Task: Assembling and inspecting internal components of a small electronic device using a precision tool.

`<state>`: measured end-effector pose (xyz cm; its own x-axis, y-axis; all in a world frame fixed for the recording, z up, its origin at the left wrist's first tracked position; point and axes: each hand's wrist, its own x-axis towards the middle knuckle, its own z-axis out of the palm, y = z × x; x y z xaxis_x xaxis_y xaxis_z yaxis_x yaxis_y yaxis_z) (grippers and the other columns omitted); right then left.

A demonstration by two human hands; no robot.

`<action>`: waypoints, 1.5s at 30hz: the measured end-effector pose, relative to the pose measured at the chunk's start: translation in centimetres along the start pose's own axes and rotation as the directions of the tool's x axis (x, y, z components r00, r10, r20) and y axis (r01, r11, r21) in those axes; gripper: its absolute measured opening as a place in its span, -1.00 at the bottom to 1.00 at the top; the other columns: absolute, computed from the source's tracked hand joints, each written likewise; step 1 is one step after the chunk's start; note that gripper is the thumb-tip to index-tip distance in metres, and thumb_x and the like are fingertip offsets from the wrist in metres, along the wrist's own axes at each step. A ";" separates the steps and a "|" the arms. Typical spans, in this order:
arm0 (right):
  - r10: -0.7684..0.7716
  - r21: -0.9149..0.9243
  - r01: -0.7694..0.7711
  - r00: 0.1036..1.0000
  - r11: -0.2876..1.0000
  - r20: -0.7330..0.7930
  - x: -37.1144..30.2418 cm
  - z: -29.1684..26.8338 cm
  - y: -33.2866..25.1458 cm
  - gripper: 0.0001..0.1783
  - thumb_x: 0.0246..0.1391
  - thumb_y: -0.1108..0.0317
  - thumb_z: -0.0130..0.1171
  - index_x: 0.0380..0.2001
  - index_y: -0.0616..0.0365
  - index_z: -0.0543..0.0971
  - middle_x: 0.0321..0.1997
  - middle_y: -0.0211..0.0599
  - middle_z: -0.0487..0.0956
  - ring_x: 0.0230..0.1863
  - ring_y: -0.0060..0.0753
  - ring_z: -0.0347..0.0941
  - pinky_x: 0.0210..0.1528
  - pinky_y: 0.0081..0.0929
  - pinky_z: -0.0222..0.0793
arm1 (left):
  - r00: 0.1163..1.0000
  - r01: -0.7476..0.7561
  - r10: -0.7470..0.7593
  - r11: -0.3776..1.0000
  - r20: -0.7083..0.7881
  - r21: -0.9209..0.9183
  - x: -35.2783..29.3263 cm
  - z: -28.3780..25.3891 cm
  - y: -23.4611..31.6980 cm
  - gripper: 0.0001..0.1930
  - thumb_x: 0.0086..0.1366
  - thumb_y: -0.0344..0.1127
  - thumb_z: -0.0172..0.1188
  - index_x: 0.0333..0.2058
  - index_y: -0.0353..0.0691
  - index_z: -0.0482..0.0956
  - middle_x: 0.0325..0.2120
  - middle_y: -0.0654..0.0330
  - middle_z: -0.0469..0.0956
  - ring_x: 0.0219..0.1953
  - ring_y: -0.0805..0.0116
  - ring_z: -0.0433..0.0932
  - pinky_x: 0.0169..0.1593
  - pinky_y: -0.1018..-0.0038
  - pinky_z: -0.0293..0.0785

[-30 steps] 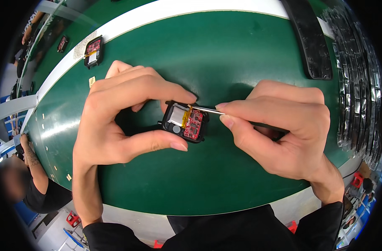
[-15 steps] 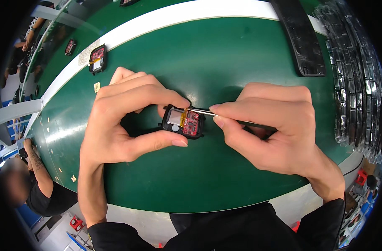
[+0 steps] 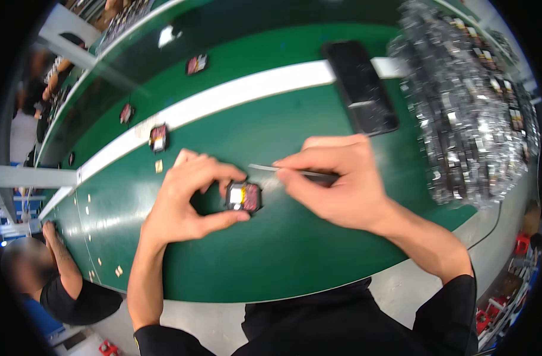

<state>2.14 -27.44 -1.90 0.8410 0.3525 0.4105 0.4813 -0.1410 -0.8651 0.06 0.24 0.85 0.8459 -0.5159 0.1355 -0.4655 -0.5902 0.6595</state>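
A wide green tabletop, with a heap of clear-wrapped black trays at its right end.
From where I stand, a co-worker in black sits off to the left, and a dark oblong slab lies across the white strip. The right hand has its grip pinched, thumb against finger, on a thin metal tool; the left hand's grip is closed about the edges of a small open black case, which it holds over the tabletop, red board and yellow tape showing. A similar case lies by the strip. The tool, blurred, has its tip near the held case's far edge, apart from it; small pale scraps dot the left side.
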 end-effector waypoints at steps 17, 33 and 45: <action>0.097 0.158 -0.088 0.994 0.984 -0.049 0.1 -0.9 1.2 -0.82 0.15 0.44 0.37 -0.26 0.35 0.80 -0.43 -0.07 0.73 -0.46 -0.23 0.67 -0.38 -0.30 0.52 | 0.876 -0.479 0.470 0.872 -0.108 -0.098 20.4 -0.6 12.0 -0.53 -0.07 -0.30 0.63 -0.12 -0.26 0.79 -0.27 0.23 0.76 -0.43 0.53 0.49 -0.37 0.54 0.35; 0.023 0.160 -0.011 0.997 0.987 -0.073 -0.3 -0.2 0.9 -0.84 0.09 0.43 0.44 -0.27 0.27 0.82 -0.49 -0.18 0.69 -0.54 -0.39 0.56 -0.46 -0.39 0.44 | 0.968 -0.250 0.247 0.925 0.050 0.284 30.2 -4.9 5.9 -0.59 0.41 -0.08 0.40 0.09 -0.22 0.76 0.00 0.12 0.78 0.00 0.27 0.70 0.08 0.28 0.57; 0.054 0.161 -0.047 0.998 0.986 -0.040 0.1 0.2 0.0 -0.84 0.11 0.46 0.41 -0.27 0.34 0.80 -0.47 -0.12 0.71 -0.50 -0.36 0.63 -0.43 -0.38 0.45 | 0.991 0.131 -0.119 0.922 -0.056 0.365 17.2 -5.4 -5.3 -0.54 0.17 -0.17 0.54 -0.04 -0.36 0.72 -0.22 -0.03 0.72 -0.17 0.05 0.74 -0.04 0.22 0.65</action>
<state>2.16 -27.24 -1.91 0.8748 0.3073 0.3745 0.3956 -0.0068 -0.9184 18.48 -2.11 3.64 0.9086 -0.4061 0.0975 -0.4129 -0.8385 0.3556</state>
